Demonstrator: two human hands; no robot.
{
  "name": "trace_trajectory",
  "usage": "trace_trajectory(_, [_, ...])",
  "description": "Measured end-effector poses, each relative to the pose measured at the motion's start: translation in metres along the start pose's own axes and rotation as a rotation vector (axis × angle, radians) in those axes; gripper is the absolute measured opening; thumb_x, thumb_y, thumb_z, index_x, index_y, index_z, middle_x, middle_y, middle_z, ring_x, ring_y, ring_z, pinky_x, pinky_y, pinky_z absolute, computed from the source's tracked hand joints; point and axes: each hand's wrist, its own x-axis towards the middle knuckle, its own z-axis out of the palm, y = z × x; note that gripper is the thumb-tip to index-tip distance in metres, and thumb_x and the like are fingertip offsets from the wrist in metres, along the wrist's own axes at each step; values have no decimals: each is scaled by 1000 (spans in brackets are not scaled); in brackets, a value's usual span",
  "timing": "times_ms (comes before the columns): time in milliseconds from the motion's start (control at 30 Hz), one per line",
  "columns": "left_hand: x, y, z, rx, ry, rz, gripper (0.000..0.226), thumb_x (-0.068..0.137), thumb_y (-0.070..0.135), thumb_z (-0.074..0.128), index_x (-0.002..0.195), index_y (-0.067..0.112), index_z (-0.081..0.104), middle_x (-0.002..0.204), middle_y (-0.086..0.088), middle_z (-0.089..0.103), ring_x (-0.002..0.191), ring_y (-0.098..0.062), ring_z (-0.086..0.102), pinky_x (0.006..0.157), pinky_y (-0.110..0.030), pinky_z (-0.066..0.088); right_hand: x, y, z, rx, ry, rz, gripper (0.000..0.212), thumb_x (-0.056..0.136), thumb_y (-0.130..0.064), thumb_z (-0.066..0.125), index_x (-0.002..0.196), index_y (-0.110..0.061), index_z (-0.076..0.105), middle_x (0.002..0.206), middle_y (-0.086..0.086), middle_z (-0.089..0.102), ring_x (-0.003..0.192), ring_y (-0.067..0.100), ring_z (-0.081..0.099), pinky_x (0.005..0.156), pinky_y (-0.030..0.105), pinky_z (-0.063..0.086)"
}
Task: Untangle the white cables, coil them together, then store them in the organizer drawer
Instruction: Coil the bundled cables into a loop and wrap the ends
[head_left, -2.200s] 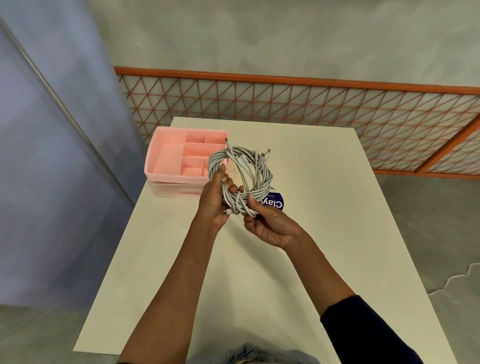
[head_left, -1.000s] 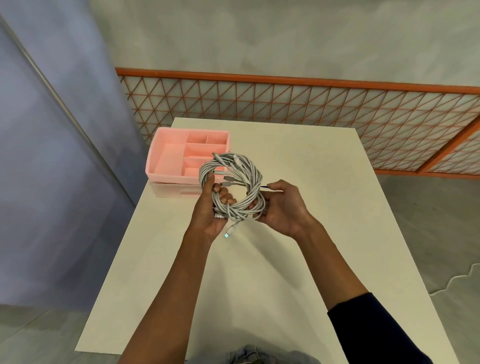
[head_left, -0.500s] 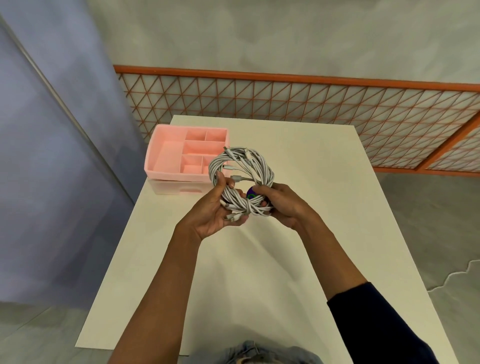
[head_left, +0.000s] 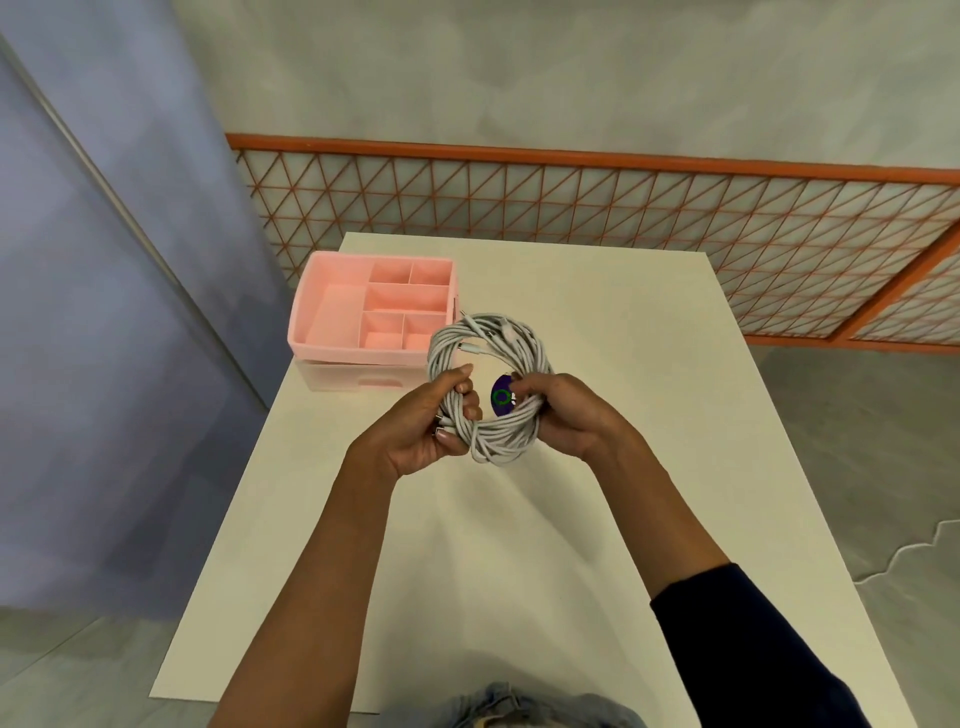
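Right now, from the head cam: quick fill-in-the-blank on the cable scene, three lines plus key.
1. The white cable coil is gripped by ____ hands.
2. The organizer with open compartments is coloured ____.
3. The organizer stands at the table's ____ edge, as the person sees it.

Missing words: both; pink; left

Place: we read this as a bare indoor work or demo room, though we cannot tell its exact kind.
Walls: plain grey plaster (head_left: 519, 67), blue-grey panel (head_left: 93, 260) on our left.
Barrier: orange lattice railing (head_left: 571, 202) behind.
Furniture: one white table (head_left: 623, 415) on grey floor (head_left: 883, 441).
Storage: pink organizer (head_left: 332, 312).
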Motion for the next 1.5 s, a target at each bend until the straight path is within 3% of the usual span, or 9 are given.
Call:
trace_trajectory(200, [3, -8, 0, -232, -28, 93, 34, 74, 38, 73, 87, 10, 59, 67, -5, 59, 57, -6, 56, 34, -10, 36, -2, 6, 10, 127, 168, -94, 15, 76, 6, 52, 89, -2, 55, 87, 15, 48, 85, 28, 46, 78, 37, 37])
trace_trajectory(367, [13, -37, -3, -722, -147, 370, 101, 50, 13, 94, 134, -8, 42, 127, -24, 55, 106, -30, 65, 47, -11, 48, 2, 0, 8, 126, 180, -136, 22, 87, 5, 43, 92, -11, 58, 74, 9, 50, 69, 18, 49, 69, 33, 40])
trace_trajectory(467, [19, -42, 3, -804, -76, 443, 106, 55, 11, 92, 141, -5, 34, 141, -23, 44, 103, -29, 67, 48, -11, 50, 2, 2, 7, 195, 166, -127, 20, 88, 5, 44, 90, -9, 58, 69, 9, 53, 64, 16, 53, 69, 32, 43])
trace_trajectory(600, [19, -43, 16, -625, 118, 364, 53, 69, 31, 76, 112, 5, 59, 84, -8, 69, 55, -4, 63, 41, -9, 44, 3, 7, 2, 256, 139, -129, 13, 90, 2, 49, 92, -5, 60, 66, 8, 54, 75, 24, 56, 81, 36, 45])
trace_trajectory(767, [21, -32, 21, -119, 390, 178, 17, 79, 39, 71, 79, 22, 68, 79, 9, 69, 72, -5, 59, 68, -22, 40, 5, 9, -2, 205, 139, -156, 15, 92, -4, 55, 102, 1, 65, 65, 5, 54, 70, 16, 55, 81, 31, 47])
trace_trajectory(900, [20, -21, 21, -257, 304, 253, 16, 92, 14, 57, 76, 12, 62, 65, 4, 68, 66, -7, 68, 69, -28, 53, 2, 8, -4, 27, 85, -114, 28, 83, -22, 69, 103, -2, 72, 98, 16, 52, 97, 27, 49, 96, 42, 45])
trace_trajectory(1000, [23, -23, 18, -336, 258, 352, 8, 90, 2, 56, 85, 4, 62, 60, 0, 64, 58, -9, 64, 60, -23, 56, 3, 2, -9, -59, 11, -84, 29, 90, -33, 63, 103, -10, 74, 84, 9, 54, 94, 24, 49, 101, 42, 43])
trace_trajectory(1133, [26, -23, 18, -325, 277, 395, 5, 91, 9, 58, 90, 7, 62, 57, 2, 55, 49, -7, 55, 53, -20, 52, 3, -1, -12, 50, -69, -86, 37, 93, -43, 51, 99, -14, 74, 68, -2, 54, 64, 7, 52, 79, 26, 45])
trace_trajectory(1500, [31, -23, 17, -321, 296, 253, 12, 92, 18, 60, 84, 9, 59, 47, 7, 41, 40, -3, 41, 46, -15, 43, -1, -4, -4, 225, -118, -39, 14, 79, -17, 43, 87, -10, 51, 52, 4, 52, 46, 13, 41, 52, 24, 35])
